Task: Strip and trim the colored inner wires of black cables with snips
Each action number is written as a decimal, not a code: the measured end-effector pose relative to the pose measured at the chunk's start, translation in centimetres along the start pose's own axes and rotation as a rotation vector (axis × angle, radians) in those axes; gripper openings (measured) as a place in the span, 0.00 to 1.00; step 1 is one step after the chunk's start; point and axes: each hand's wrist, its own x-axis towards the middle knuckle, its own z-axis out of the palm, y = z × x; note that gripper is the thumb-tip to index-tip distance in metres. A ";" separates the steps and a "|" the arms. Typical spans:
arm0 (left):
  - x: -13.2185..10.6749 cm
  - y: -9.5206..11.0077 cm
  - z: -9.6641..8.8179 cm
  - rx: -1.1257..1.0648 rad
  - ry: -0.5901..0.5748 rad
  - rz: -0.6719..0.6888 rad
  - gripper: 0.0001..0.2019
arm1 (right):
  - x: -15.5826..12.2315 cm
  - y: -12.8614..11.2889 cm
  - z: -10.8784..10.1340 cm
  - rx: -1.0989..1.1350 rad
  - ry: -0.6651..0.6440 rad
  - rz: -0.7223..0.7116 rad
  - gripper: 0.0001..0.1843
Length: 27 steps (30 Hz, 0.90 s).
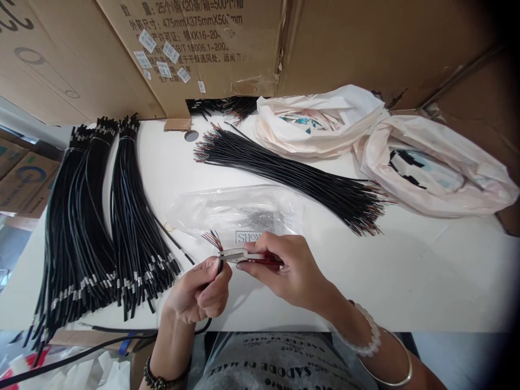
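My left hand (201, 295) is closed round a black cable (220, 265) whose end fans out into thin coloured wires (212, 239). My right hand (286, 268) grips a small pair of red-handled snips (239, 254), its metal blades pointing left at the base of those coloured wires. Both hands work near the front edge of a white table (426, 271), just in front of a clear plastic bag (239, 211).
Two big bundles of black cables (134, 216) with metal-tipped ends lie at the left. A loose heap of black cables (284, 173) with stripped ends crosses the middle. Two pale plastic bags (430, 162) sit at the right, cardboard boxes (203, 49) stand behind.
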 end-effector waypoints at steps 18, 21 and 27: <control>2.2 -0.4 0.4 -0.319 0.101 0.176 0.22 | 3.8 2.7 -1.6 0.223 -0.295 0.473 0.17; 2.9 -0.2 0.7 -0.370 0.174 0.238 0.20 | 5.7 3.6 -2.1 0.122 -0.404 0.523 0.16; 3.8 0.4 0.0 -0.405 0.262 0.259 0.18 | 7.9 2.1 -2.2 -0.444 -0.466 0.448 0.09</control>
